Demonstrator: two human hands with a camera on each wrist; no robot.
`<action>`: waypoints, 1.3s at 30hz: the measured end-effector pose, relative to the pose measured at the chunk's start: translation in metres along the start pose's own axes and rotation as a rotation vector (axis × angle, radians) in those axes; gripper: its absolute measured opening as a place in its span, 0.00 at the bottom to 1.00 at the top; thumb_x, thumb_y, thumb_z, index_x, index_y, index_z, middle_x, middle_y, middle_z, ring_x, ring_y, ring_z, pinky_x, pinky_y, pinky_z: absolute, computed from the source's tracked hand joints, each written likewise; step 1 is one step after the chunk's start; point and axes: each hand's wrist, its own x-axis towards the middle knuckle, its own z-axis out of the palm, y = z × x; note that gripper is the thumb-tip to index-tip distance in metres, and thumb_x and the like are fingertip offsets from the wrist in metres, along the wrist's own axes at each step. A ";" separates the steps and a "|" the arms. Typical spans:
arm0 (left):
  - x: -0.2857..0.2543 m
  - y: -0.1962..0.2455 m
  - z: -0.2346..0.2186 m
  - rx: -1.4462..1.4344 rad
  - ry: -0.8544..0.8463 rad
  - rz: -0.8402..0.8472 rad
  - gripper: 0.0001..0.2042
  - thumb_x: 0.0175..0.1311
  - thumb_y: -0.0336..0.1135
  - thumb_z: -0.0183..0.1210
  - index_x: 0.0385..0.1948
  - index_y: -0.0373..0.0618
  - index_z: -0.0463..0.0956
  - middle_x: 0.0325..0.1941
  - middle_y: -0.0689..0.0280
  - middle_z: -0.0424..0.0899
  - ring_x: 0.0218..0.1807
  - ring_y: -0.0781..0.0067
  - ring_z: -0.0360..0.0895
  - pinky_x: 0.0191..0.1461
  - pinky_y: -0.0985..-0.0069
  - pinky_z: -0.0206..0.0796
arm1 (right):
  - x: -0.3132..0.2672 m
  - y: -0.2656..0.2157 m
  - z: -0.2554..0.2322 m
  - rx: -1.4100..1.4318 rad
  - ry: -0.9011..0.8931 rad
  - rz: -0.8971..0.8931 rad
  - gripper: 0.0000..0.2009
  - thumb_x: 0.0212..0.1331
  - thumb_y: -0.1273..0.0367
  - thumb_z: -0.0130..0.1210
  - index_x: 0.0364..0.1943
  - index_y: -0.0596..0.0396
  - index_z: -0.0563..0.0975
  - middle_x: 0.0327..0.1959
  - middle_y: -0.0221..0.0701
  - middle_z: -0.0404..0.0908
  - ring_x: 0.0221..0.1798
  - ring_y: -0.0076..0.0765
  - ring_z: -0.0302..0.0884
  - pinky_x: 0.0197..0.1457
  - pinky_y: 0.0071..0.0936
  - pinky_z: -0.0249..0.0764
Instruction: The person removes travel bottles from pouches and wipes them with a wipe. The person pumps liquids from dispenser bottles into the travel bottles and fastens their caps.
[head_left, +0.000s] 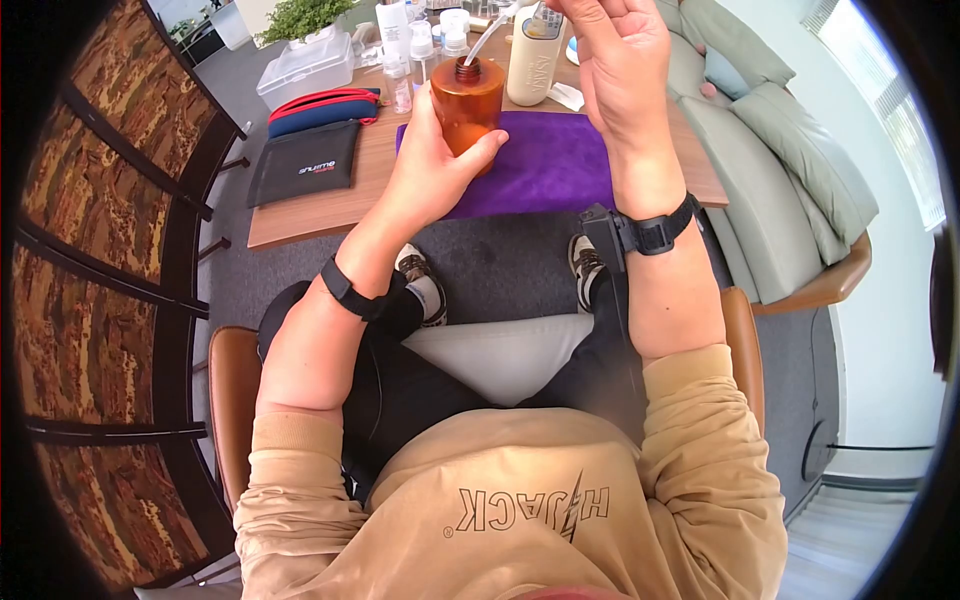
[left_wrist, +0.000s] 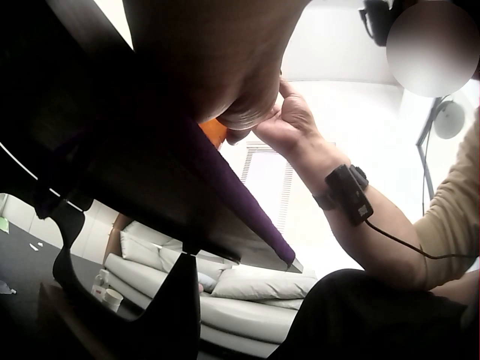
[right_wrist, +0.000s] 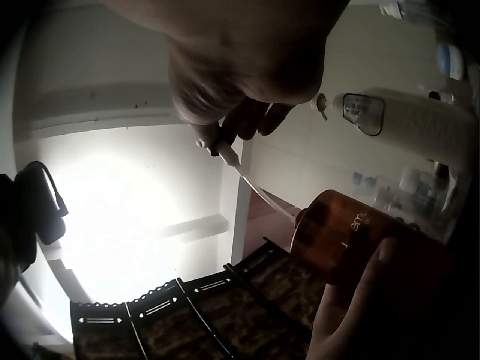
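Note:
An amber bottle (head_left: 468, 100) with an uncapped neck is gripped round its side by the left hand (head_left: 440, 165), above a purple cloth (head_left: 560, 165). Above and to the right, the right hand (head_left: 625, 85) pinches the head of a pump with a thin whitish tube (head_left: 487, 42). In the right wrist view the tube (right_wrist: 262, 196) slants down to the mouth of the bottle (right_wrist: 337, 232), its end at or inside the neck; which of these I cannot tell. The left wrist view shows the left hand (left_wrist: 240, 90) dark and close, with a sliver of orange bottle (left_wrist: 214, 133) beside it.
On the wooden table (head_left: 275, 225) lie a black pouch (head_left: 305, 165) and a blue and red case (head_left: 325, 108). Behind them are a clear plastic box (head_left: 307, 72), several small clear bottles and a cream bottle (head_left: 533, 58). A grey sofa (head_left: 750, 190) stands at the right.

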 end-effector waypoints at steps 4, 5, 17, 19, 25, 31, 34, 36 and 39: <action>0.000 0.000 0.000 0.001 -0.003 0.002 0.38 0.72 0.34 0.79 0.76 0.37 0.64 0.73 0.52 0.84 0.76 0.58 0.83 0.81 0.58 0.74 | 0.000 0.000 -0.002 0.005 0.002 -0.001 0.27 0.80 0.77 0.68 0.77 0.63 0.71 0.61 0.33 0.92 0.60 0.25 0.89 0.62 0.19 0.83; 0.000 -0.001 0.000 0.003 -0.005 0.003 0.38 0.72 0.34 0.79 0.77 0.37 0.64 0.73 0.52 0.83 0.76 0.58 0.83 0.81 0.58 0.74 | 0.000 0.000 -0.002 -0.020 -0.013 0.003 0.27 0.79 0.77 0.68 0.77 0.63 0.71 0.61 0.33 0.92 0.60 0.24 0.89 0.62 0.19 0.83; 0.000 0.001 0.000 -0.017 -0.018 0.004 0.39 0.73 0.33 0.79 0.78 0.37 0.62 0.74 0.52 0.82 0.77 0.58 0.82 0.82 0.58 0.74 | -0.002 0.010 -0.005 -0.040 -0.021 0.075 0.31 0.77 0.76 0.72 0.78 0.63 0.70 0.57 0.33 0.93 0.56 0.22 0.89 0.58 0.18 0.85; 0.000 0.001 0.000 -0.018 -0.017 0.009 0.39 0.72 0.33 0.79 0.77 0.37 0.62 0.73 0.52 0.82 0.76 0.58 0.82 0.81 0.58 0.74 | -0.003 0.010 -0.004 -0.030 0.007 0.107 0.31 0.77 0.76 0.72 0.78 0.63 0.70 0.56 0.34 0.93 0.55 0.22 0.89 0.58 0.18 0.85; -0.001 -0.001 0.001 -0.035 -0.010 0.008 0.38 0.74 0.32 0.77 0.79 0.40 0.62 0.72 0.57 0.82 0.73 0.65 0.82 0.79 0.62 0.74 | -0.002 0.022 -0.011 -0.027 0.032 0.046 0.29 0.77 0.76 0.72 0.76 0.62 0.70 0.55 0.34 0.93 0.53 0.24 0.89 0.58 0.20 0.84; -0.001 -0.002 0.000 -0.032 -0.016 -0.016 0.38 0.74 0.32 0.77 0.79 0.40 0.62 0.72 0.57 0.82 0.74 0.64 0.81 0.80 0.62 0.74 | 0.000 0.019 -0.011 0.069 0.082 0.050 0.29 0.78 0.77 0.71 0.76 0.61 0.69 0.57 0.34 0.92 0.54 0.24 0.89 0.59 0.20 0.84; -0.001 -0.003 0.001 -0.024 -0.010 -0.003 0.39 0.74 0.33 0.78 0.79 0.40 0.62 0.72 0.56 0.82 0.74 0.64 0.81 0.80 0.62 0.73 | -0.003 0.018 -0.008 0.020 0.068 0.035 0.29 0.78 0.76 0.71 0.76 0.60 0.69 0.57 0.33 0.92 0.53 0.24 0.89 0.59 0.20 0.84; -0.001 -0.004 0.000 -0.016 -0.004 0.009 0.39 0.74 0.33 0.78 0.80 0.39 0.62 0.72 0.56 0.82 0.74 0.64 0.81 0.80 0.61 0.73 | -0.004 0.018 -0.005 -0.003 0.081 0.043 0.29 0.78 0.76 0.71 0.76 0.60 0.69 0.56 0.33 0.93 0.53 0.24 0.90 0.59 0.21 0.85; -0.001 -0.004 0.000 0.006 -0.008 0.010 0.39 0.74 0.33 0.78 0.80 0.39 0.62 0.72 0.56 0.82 0.74 0.63 0.81 0.81 0.61 0.73 | -0.001 0.022 -0.013 0.054 0.057 0.037 0.29 0.78 0.76 0.71 0.76 0.60 0.68 0.55 0.33 0.93 0.53 0.25 0.91 0.60 0.21 0.85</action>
